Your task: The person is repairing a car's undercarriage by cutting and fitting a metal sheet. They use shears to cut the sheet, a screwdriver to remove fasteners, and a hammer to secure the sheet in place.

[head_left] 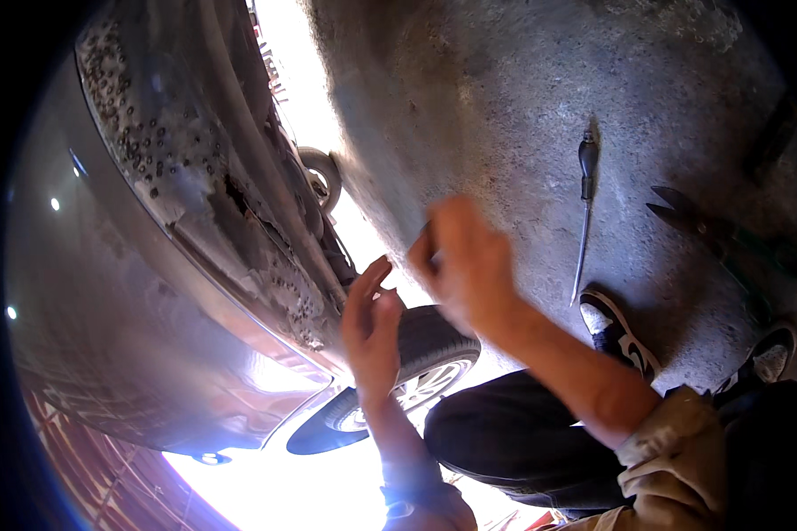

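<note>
My left hand [374, 332] is raised beside the car's lower edge, near the wheel [432, 380], with its fingers stretched and the thumb apart. Nothing shows in it. My right hand [466, 261], blurred by motion, is to its right, over the concrete floor; its fingers are curled in, and whatever they may hold cannot be made out. Along the underside of the grey car body [133, 292] runs a bare metal sill [230, 190]. It is scarred with many small round spots, and a ragged dark hole breaks it near the middle.
On the concrete floor [496, 106] lies a long screwdriver [587, 164] with a dark handle. Farther right are metal snips [704, 228] with green handles. My shoe [615, 327] and bent knee [505, 429] are close by. A second wheel [321, 180] appears beyond the sill.
</note>
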Demonstrator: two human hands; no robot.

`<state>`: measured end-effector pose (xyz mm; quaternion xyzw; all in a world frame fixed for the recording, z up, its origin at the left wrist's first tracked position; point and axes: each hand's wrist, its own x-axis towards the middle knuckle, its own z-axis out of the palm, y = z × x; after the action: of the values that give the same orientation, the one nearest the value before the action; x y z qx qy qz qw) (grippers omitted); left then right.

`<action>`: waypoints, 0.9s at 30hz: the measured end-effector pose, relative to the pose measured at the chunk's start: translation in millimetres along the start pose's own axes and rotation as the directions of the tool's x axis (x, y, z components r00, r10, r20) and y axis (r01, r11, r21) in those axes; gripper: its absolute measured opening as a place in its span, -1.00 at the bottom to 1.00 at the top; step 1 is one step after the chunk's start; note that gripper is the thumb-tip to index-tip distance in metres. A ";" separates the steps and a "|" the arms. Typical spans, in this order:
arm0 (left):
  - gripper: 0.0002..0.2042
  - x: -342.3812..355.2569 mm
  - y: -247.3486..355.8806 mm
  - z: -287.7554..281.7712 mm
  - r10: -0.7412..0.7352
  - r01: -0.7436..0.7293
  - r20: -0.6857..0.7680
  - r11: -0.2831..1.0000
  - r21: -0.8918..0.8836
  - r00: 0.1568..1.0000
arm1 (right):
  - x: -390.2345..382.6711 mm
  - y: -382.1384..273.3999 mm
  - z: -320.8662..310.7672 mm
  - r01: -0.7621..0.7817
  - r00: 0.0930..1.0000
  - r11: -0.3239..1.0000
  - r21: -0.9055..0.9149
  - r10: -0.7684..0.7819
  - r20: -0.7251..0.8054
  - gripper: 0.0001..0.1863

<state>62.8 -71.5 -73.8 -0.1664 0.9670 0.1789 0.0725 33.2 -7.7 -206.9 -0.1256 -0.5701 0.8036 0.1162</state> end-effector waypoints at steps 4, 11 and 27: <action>-0.44 5.8 43.5 -36.9 0.194 -0.139 -0.201 0.955 0.263 0.960 | -19.7 -50.6 19.6 0.161 0.985 0.976 0.148 -0.169 0.041 -0.69; -0.66 38.5 85.4 -47.5 0.200 -0.043 -0.154 0.731 0.681 0.968 | -57.0 -53.8 50.0 0.395 0.909 0.905 0.161 -0.410 0.079 -0.60; -0.67 60.1 122.3 -70.3 0.127 0.080 -0.169 0.522 0.850 0.977 | -35.0 -83.4 87.9 -0.278 0.909 0.869 0.410 0.101 0.403 -0.13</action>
<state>-41.6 -7.6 18.6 -0.1143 0.9346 -0.3344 0.0397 40.4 -70.3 -97.6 0.0023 -0.3601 0.9317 -0.0475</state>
